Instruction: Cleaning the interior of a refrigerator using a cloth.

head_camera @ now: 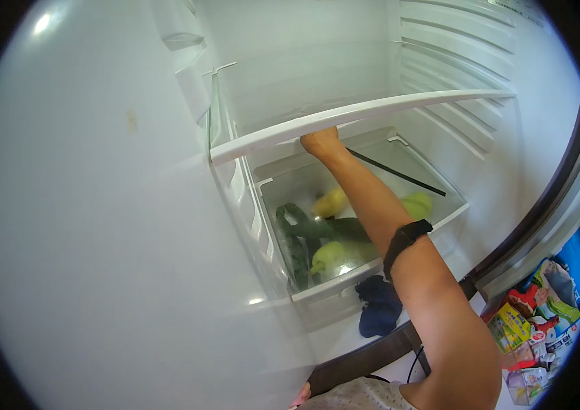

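Note:
My right hand (322,142) reaches into an open refrigerator, under the white front rail (372,111) of a glass shelf. Its fingers are hidden behind the rail, so what they hold or touch cannot be seen. Below it is a clear glass cover (361,169) over the crisper drawer. A thin black strip (397,171) slants across the cover, one end near my wrist. Through the glass show dark green cucumber-like vegetables (297,251), pale green produce (338,256) and a yellow piece (330,202). At the bottom edge, a pinkish sliver (302,395) may be my left hand.
A dark blue cloth (379,307) lies before the drawer front. The white refrigerator door (116,205) fills the left. Ribbed side walls (454,46) rise at the right. Outside, several colourful packages (531,318) stand at lower right. A black band (405,243) circles my right arm.

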The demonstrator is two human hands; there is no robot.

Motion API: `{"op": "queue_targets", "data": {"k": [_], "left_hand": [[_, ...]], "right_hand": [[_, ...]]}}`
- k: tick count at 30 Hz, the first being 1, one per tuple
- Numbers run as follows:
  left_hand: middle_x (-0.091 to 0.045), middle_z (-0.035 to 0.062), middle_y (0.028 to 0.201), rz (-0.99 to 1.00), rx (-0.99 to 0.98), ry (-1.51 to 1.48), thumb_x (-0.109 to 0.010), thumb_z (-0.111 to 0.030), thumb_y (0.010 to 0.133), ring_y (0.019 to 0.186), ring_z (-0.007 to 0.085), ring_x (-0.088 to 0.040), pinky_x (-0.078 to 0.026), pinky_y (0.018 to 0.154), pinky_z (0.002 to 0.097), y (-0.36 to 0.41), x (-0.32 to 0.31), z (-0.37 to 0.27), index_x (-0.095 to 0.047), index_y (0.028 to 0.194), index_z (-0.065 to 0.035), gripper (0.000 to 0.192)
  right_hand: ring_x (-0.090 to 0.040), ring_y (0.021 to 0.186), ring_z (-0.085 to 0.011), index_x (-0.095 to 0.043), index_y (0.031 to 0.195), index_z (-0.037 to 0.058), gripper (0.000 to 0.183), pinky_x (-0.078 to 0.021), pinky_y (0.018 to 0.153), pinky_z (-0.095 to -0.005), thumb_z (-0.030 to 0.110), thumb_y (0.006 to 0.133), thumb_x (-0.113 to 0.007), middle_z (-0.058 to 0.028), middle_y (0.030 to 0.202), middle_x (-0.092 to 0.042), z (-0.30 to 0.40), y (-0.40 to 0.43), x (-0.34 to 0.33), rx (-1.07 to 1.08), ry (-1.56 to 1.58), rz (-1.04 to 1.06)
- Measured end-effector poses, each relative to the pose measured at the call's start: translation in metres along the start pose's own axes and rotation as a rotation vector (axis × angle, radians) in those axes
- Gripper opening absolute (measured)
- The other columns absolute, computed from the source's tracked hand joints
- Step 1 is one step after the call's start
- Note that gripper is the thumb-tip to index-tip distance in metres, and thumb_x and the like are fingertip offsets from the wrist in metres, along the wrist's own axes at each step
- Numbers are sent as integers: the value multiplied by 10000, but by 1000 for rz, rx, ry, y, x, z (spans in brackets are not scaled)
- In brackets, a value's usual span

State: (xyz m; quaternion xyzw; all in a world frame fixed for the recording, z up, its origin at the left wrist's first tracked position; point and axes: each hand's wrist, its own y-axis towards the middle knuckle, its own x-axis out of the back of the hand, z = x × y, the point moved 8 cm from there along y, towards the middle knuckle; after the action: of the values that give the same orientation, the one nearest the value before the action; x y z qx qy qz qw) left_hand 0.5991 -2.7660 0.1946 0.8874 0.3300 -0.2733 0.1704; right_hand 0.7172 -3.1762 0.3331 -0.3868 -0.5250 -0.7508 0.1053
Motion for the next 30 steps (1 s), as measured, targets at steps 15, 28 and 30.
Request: {"op": "queue_targets", "data": {"k": [15, 28, 30], "left_hand": [[-454, 53, 691, -6, -6, 3, -642, -390, 665, 451, 140, -333, -249, 421, 271, -5, 4, 0, -453, 825, -37, 431], [-459, 55, 699, -16, -16, 5, -643, -393, 662, 447, 141, -333, -248, 418, 272, -6, 5, 1, -454, 836, -36, 440], [-460, 55, 701, -15, -15, 4, -643, -394, 662, 447, 142, -333, -248, 418, 272, -7, 5, 1, -454, 837, -36, 441]], "right_hand": [[-574, 840, -317, -613, 796, 54, 137, -458, 709, -411, 119, 727, -515, -151, 865, -607, -47, -11, 8, -337, 189, 65], [-576, 836, -349, -606, 781, 1, 129, -475, 706, -409, 29, 692, -517, -200, 859, -600, -18, -7, 9, -142, 87, 84], [-579, 836, -348, -608, 772, -3, 125, -481, 699, -403, 11, 687, -518, -203, 861, -600, -12, -5, 5, -138, 70, 104]]}}
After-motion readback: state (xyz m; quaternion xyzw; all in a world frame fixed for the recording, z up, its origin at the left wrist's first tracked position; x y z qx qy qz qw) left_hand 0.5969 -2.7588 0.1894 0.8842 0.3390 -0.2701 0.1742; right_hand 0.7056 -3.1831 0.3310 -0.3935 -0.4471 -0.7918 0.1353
